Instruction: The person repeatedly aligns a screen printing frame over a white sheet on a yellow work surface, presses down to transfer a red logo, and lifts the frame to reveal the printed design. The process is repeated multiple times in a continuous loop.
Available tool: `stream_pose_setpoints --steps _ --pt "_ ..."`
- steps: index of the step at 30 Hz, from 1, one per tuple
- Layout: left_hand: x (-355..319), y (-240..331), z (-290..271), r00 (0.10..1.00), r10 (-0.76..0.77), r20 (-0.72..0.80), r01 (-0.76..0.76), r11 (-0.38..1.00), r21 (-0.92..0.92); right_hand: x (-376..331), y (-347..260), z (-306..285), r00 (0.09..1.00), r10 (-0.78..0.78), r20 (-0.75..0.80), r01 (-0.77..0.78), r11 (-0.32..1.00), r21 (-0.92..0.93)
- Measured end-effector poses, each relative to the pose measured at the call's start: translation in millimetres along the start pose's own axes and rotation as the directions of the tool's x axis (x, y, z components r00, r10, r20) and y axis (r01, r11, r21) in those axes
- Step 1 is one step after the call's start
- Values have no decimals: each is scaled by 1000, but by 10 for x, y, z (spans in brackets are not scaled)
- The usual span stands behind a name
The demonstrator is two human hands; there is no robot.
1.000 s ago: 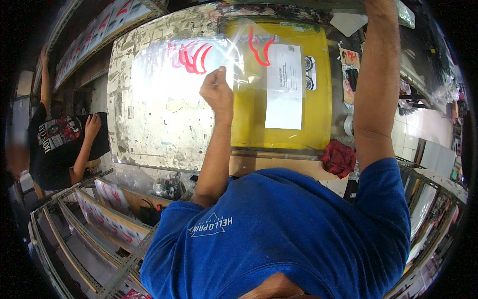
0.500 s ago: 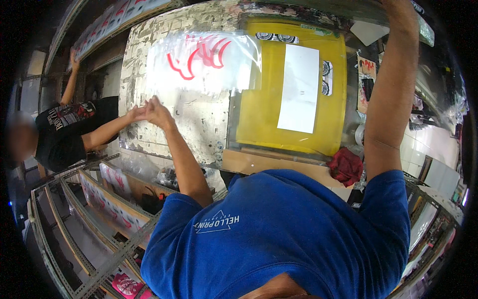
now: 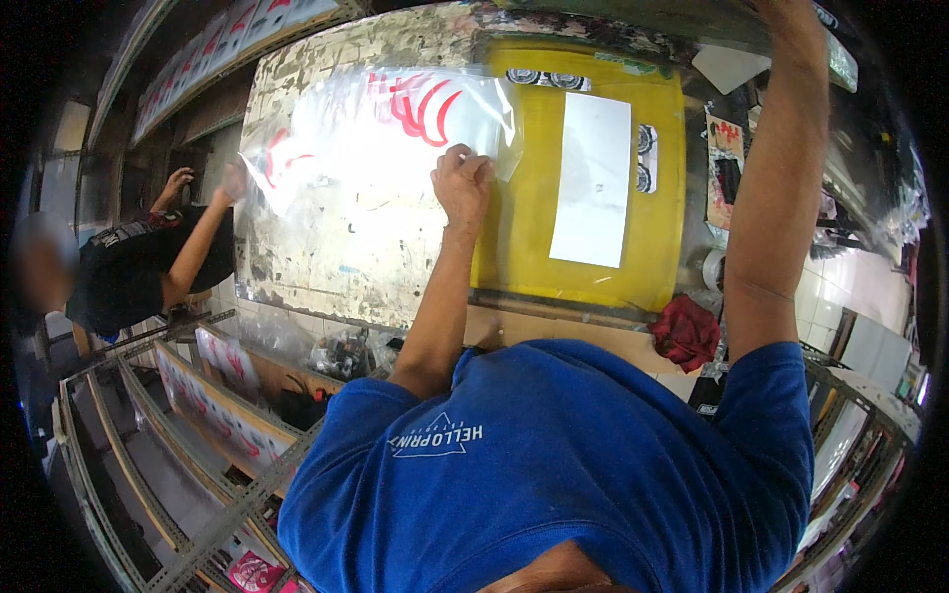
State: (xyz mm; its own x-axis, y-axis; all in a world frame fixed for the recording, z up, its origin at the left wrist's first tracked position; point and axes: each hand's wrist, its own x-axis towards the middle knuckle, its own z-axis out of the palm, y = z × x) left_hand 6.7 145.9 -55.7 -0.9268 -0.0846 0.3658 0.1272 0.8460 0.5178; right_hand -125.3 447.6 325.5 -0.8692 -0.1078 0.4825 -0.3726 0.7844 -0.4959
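A clear plastic sheet with red brush-like print lies over the pale, paint-worn tabletop. At its near right corner is my left hand, with fingers curled closed on the sheet's edge. The far left end of the plastic is lifted and bent, beside a co-worker's blurred hand. My right forearm stretches up along the right side; the hand itself is cut off by the top edge. Right of my left hand sits a yellow screen panel with a white paper strip on it.
A co-worker in a black shirt stands at the left. Racks holding printed sheets are at the lower left, with another rack at the upper left. A dark red cloth lies by the panel's near right corner.
My left hand has moved right, from beside the co-worker's hand to the sheet's near right corner. The plastic's left end has been raised and bent leftward. The co-worker's hand has moved back and up.
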Motion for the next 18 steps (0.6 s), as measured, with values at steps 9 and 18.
stream_pose_setpoints --steps 9,18 --pt "6 732 -257 914 205 351 -193 979 -70 -281 -292 -64 997 -65 44 71 982 -174" --pt "-35 663 421 824 315 471 -321 945 -70 -234 -124 66 955 -281 -97 255 942 -220"
